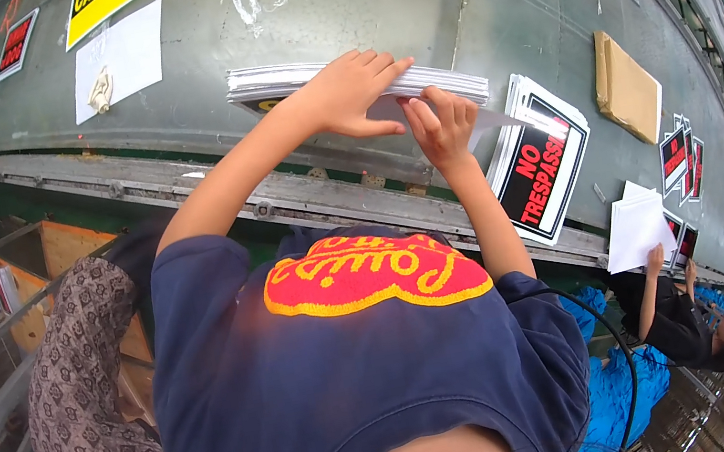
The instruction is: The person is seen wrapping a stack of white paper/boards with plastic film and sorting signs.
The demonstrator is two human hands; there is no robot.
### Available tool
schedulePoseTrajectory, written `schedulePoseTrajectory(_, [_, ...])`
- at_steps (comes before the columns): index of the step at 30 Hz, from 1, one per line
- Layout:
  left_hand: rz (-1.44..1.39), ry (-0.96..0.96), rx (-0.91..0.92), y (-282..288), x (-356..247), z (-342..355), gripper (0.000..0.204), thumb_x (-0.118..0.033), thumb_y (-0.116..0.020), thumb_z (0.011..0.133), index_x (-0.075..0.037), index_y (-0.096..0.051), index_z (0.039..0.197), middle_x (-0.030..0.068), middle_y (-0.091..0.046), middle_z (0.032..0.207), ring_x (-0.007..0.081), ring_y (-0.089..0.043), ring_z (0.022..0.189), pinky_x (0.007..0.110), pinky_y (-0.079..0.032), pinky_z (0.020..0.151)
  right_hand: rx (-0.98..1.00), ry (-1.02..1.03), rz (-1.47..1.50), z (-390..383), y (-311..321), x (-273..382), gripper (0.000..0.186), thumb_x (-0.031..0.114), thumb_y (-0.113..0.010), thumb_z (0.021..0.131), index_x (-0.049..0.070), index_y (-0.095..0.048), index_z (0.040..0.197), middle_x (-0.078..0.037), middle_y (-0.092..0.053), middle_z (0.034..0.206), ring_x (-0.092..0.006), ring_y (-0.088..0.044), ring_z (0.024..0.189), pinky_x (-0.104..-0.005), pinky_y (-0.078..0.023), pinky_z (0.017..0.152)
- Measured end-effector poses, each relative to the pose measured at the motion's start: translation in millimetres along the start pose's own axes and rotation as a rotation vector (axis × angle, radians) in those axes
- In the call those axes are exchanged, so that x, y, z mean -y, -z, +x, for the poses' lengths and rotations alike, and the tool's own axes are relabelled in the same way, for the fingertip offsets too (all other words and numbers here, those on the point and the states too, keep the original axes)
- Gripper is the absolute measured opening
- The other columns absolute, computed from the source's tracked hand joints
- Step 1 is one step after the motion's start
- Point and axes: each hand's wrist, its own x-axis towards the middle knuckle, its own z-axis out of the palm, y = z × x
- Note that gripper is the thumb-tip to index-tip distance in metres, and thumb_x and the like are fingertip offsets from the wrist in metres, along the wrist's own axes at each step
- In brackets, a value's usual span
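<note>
A thick stack of sign sheets (444, 84) stands on edge on the metal table in front of me, white edges upward. A bit of dark and yellow print shows at its left end. My left hand (355, 92) lies over the top edge, fingers across it and thumb on the near side, gripping the stack. Just to the right, my right hand (444, 124) is closed with curled fingers at the near face. It pinches a thin pale sheet (485, 124) that bends away from the stack; its fingertips are partly hidden.
Right of the stack lies a pile of black, red and white signs (539, 156). Farther right are a brown cardboard pack (626, 87) and a co-worker (688, 318) handling white sheets (636, 231). Yellow signs (103, 8) and a white sheet (129, 59) lie far left. Another person (84, 381) bends at left.
</note>
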Motion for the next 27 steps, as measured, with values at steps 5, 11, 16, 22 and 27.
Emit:
schedulePoseTrajectory(5, [0.139, 0.055, -0.022, -12.1, -6.5, 0.7, 0.059, -0.011, -0.062, 0.069, 0.000, -0.043, 0.123, 0.0106, -0.053, 0.099, 0.0253, -0.052, 0.088, 0.033, -0.041, 0.077, 0.031, -0.127, 0.012, -2.6, 26.5, -2.9, 0.050, 0.018, -0.076, 0.066, 0.015, -0.048, 0.107, -0.005, -0.054, 0.104, -0.0206, -0.047, 0.096, -0.0377, -0.032, 0.083])
schedulePoseTrajectory(11, [0.208, 0.225, 0.036, -13.6, -24.3, -2.3, 0.057, -0.005, -0.056, 0.069, -0.005, -0.041, 0.124, 0.0101, -0.051, 0.109, 0.0241, -0.050, 0.096, 0.035, -0.038, 0.087, 0.233, -0.556, -0.078, -27.2, 78.6, -36.6, 0.065, 0.022, -0.075, 0.067, 0.006, -0.042, 0.121, -0.012, -0.046, 0.124, -0.0312, -0.040, 0.116, -0.0457, -0.023, 0.098])
schedulePoseTrajectory(16, [0.352, 0.372, 0.042, -11.4, -39.2, -8.3, 0.054, -0.008, -0.052, 0.072, -0.007, -0.041, 0.125, 0.0097, -0.049, 0.115, 0.0244, -0.049, 0.102, 0.037, -0.038, 0.092, 0.387, -0.598, -0.100, -46.1, 77.0, -41.8, 0.061, 0.006, -0.071, 0.068, 0.004, -0.043, 0.122, -0.004, -0.060, 0.095, -0.0207, -0.053, 0.099, -0.0466, -0.021, 0.101])
schedulePoseTrajectory(22, [0.299, 0.477, 0.099, -7.1, -43.3, -15.4, 0.056, -0.011, -0.052, 0.073, -0.009, -0.040, 0.128, 0.0124, -0.045, 0.121, 0.0281, -0.045, 0.111, 0.039, -0.037, 0.095, 0.359, -0.272, -0.086, -46.3, 82.6, -22.0, 0.034, -0.003, -0.067, 0.066, 0.015, -0.051, 0.090, 0.000, -0.056, 0.082, -0.0183, -0.056, 0.080, -0.0406, -0.035, 0.089])
schedulePoseTrajectory(27, [0.287, 0.463, 0.151, -19.0, -49.3, -12.2, 0.055, -0.013, -0.050, 0.075, -0.010, -0.039, 0.129, 0.0123, -0.044, 0.123, 0.0291, -0.043, 0.115, 0.040, -0.035, 0.097, 0.385, -0.299, 0.087, -49.3, 75.0, -7.8, 0.027, 0.002, -0.060, 0.068, 0.018, -0.056, 0.089, 0.003, -0.057, 0.082, -0.0144, -0.055, 0.079, -0.0355, -0.032, 0.085])
